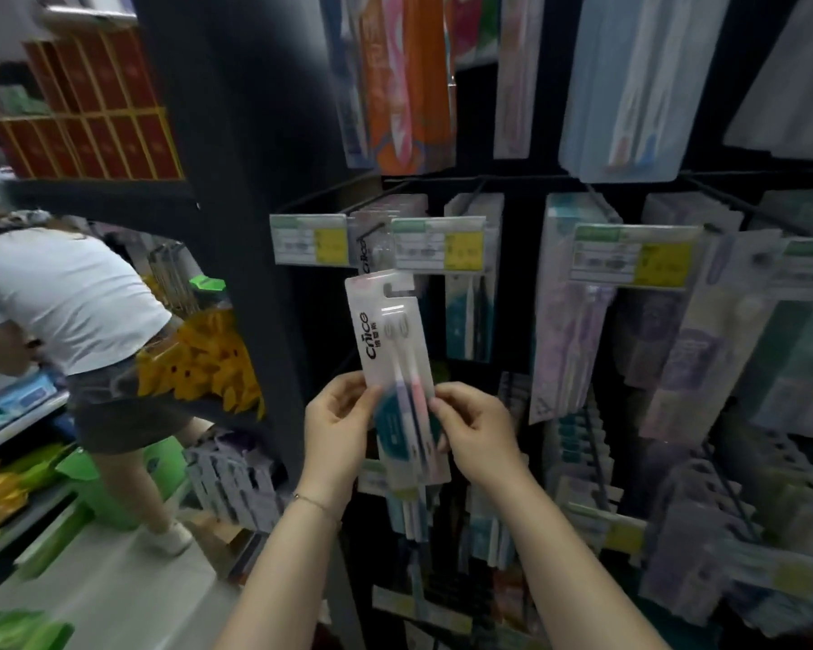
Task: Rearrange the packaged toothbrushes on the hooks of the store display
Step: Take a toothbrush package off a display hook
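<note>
The toothbrush pack (395, 368) is pinched at its lower edges by the left hand (336, 426) and right hand (477, 436); its hang slot could be missed by the hook (372, 232), since it is held low.

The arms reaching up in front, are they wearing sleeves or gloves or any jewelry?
No sleeves and no gloves show: both forearms are bare right down to the picture's bottom edge. The left hand has a thin chain bracelet around its wrist. The right hand has no bracelet, watch or ring that I can see.

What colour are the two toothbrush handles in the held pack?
One purple, one pink, in the toothbrush pack; head view.
</note>
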